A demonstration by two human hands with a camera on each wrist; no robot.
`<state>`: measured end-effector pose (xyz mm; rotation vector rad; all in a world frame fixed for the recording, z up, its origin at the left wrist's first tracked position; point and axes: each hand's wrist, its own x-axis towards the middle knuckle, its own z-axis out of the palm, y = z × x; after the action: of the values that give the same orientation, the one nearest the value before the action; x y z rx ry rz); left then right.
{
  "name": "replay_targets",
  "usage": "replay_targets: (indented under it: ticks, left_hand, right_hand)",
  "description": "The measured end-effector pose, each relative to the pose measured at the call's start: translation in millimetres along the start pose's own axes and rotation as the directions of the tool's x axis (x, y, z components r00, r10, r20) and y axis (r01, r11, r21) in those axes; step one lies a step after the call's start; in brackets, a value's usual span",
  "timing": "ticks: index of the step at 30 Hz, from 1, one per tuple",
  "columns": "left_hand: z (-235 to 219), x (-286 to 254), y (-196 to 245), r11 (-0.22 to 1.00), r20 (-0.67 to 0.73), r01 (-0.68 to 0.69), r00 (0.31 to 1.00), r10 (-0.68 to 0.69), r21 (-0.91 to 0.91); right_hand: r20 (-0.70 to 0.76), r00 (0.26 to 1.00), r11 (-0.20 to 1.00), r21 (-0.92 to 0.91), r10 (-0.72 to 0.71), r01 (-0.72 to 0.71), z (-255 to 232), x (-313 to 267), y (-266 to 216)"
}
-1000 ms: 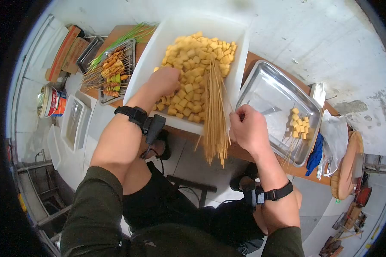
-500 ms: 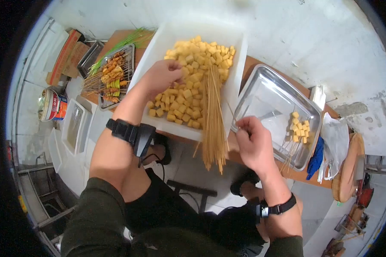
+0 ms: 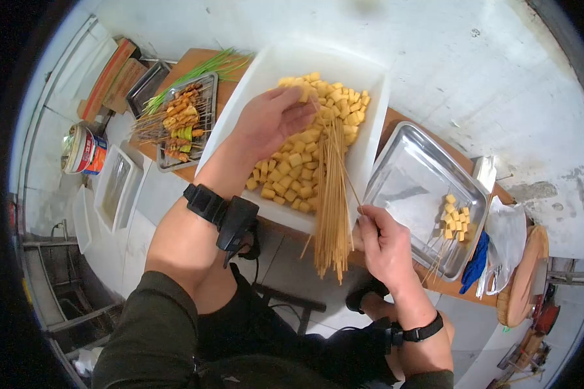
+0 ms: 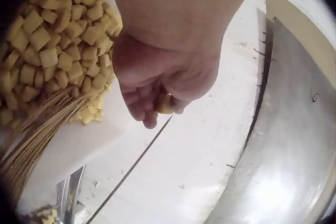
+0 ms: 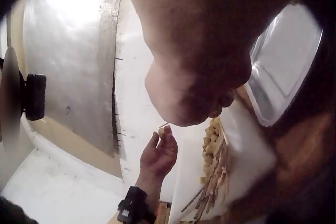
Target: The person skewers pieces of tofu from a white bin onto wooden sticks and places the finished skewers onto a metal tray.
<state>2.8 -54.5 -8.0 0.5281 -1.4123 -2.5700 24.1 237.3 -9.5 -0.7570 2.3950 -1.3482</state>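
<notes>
My left hand [image 3: 269, 123] is over the white tub [image 3: 248, 72] of yellow food cubes [image 3: 296, 159]. In the left wrist view, a single yellow cube [image 4: 165, 105] is pinched between its thumb and fingers. A thin bamboo skewer [image 4: 128, 174] runs up to that cube, its tip right at the cube's edge. At the tub's front right corner, my right hand [image 3: 388, 245] pinches the skewer's other end between thumb and fingers. Beside it, a thick bundle of bamboo skewers [image 3: 331, 214] lies over the cubes and the tub's front edge.
A steel tray [image 3: 402, 165] to the right bears several skewered cubes [image 3: 456, 222]. On the left, another tray holds cooked-looking skewers [image 3: 183, 120], near green stalks [image 3: 207, 68]. A blue cloth [image 3: 475, 262] and a plastic bag [image 3: 503, 236] sit by the right tray. A wall rises behind.
My left hand has come up from among the cubes and moved right, now with a cube in its fingers. The right hand has shifted slightly, still pinching the skewer. The head view has tilted.
</notes>
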Motion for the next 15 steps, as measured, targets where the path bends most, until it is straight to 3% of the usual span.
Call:
replay_targets:
  ticks: [5,15]
  left_hand:
    - [6.5,-2.9,4.6,0.999,-0.078,0.002,0.997,-0.005,-0.04]
    - [6.4,-2.1,6.0,0.999,-0.035,-0.004,0.999,0.003,-0.052]
  right_hand:
    - [0.012,1.0,0.998,-0.065,-0.02,0.021,-0.1,-2.8,3.3]
    - [-0.001,0.998,0.992,-0.104,-0.07,0.069,-5.9,-3.4,3.8]
